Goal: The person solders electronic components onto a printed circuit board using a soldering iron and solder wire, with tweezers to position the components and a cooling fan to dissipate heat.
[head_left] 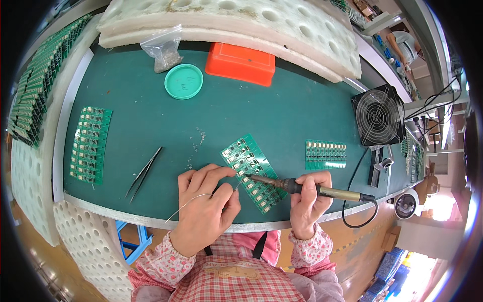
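Observation:
My right hand is closed around a soldering iron, whose dark tip reaches left onto a green circuit board panel. The panel lies tilted on the green mat and carries rows of small white and black parts. In my left hand, thumb and fingers pinch a thin solder wire; its loose end sticks out to the left, and its other end comes near the iron's tip. The left fingertips reach the panel's left edge. Whether tip and wire touch is too small to tell.
Black tweezers lie left of my left hand. Two more board panels rest at the sides. Toward the back are a teal lid, a plastic bag and a red bin. A black fan stands right; the iron's cord loops below it.

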### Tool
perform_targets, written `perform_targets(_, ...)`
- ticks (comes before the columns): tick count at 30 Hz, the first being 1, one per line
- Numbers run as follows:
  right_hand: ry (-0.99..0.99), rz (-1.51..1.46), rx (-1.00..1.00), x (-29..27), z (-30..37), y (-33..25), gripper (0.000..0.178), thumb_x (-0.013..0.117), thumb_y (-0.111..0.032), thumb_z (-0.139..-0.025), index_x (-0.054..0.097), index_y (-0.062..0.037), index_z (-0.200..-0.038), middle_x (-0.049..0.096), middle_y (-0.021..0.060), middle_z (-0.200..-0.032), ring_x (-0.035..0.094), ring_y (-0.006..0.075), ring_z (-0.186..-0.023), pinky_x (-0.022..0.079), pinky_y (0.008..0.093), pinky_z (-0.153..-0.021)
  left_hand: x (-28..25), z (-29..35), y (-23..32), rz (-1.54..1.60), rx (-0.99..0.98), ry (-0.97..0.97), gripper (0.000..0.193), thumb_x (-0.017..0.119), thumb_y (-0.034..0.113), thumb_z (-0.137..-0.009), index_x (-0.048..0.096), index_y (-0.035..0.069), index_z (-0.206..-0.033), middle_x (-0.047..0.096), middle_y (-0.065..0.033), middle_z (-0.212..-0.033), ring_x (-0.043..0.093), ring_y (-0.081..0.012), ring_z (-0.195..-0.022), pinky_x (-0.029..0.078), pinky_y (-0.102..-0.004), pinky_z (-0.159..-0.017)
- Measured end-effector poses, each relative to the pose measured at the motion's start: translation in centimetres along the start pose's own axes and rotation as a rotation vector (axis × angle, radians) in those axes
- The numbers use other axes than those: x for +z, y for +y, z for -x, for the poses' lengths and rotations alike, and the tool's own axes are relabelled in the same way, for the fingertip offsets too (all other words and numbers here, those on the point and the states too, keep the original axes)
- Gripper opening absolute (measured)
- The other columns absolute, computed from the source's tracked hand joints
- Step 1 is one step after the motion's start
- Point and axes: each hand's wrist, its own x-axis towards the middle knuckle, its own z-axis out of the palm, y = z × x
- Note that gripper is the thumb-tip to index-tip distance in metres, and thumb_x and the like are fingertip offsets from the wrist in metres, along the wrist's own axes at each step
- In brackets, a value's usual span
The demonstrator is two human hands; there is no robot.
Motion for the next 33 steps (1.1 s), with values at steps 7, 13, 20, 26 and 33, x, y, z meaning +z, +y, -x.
perform_targets(7,-0.011,0.015,0.012,0.23,-0.06,0.05,0.016,0.058,-0.014,-0.100,0.053,-0.0007,-0.092,0.058,0.0019,-0.067,0.046,0.0029,-0.046,0.035,0.0202,-0.041,0.08,-0.04,-0.05,-0.011,-0.001,-0.006,0.019,0.070,0.005,-0.073,0.052,0.005,-0.068,0.068,-0.0070,-0.108,0.062,-0.0283,-0.101,0.039,-0.0423,-0.087)
perform_targets(13,-0.015,-0.006,0.005,0.45,-0.03,0.04,0.015,0.058,-0.013,-0.100,0.053,-0.0009,-0.092,0.056,0.0005,-0.065,0.044,0.0021,-0.046,0.033,0.0200,-0.041,0.10,-0.04,-0.07,-0.019,-0.003,-0.007,0.018,0.070,0.005,-0.073,0.052,0.005,-0.069,0.067,-0.0069,-0.108,0.062,-0.0282,-0.100,0.039,-0.0427,-0.086)
perform_targets(20,-0.020,0.018,-0.012,0.35,0.02,0.07,0.015,0.057,-0.012,-0.100,0.053,-0.0006,-0.092,0.057,0.0012,-0.066,0.044,0.0026,-0.045,0.034,0.0202,-0.041,0.11,-0.05,-0.08,-0.016,0.004,-0.004,0.018,0.070,0.005,-0.073,0.053,0.005,-0.069,0.067,-0.0069,-0.109,0.061,-0.0282,-0.100,0.038,-0.0430,-0.086)
perform_targets(26,0.004,0.007,-0.025,0.24,-0.03,0.14,0.015,0.056,-0.012,-0.100,0.053,-0.0003,-0.092,0.058,0.0028,-0.067,0.045,0.0033,-0.044,0.035,0.0204,-0.040,0.04,-0.08,-0.09,-0.009,0.008,-0.007,0.017,0.070,0.005,-0.073,0.053,0.005,-0.070,0.067,-0.0069,-0.109,0.061,-0.0282,-0.101,0.038,-0.0432,-0.087)
perform_targets(33,-0.017,0.020,-0.008,0.28,0.07,0.12,0.015,0.057,-0.013,-0.100,0.053,-0.0004,-0.092,0.059,0.0023,-0.067,0.046,0.0031,-0.045,0.035,0.0203,-0.041,0.09,-0.02,-0.06,-0.013,0.000,-0.010,0.018,0.070,0.006,-0.073,0.052,0.005,-0.069,0.067,-0.0066,-0.109,0.061,-0.0282,-0.101,0.038,-0.0433,-0.088)
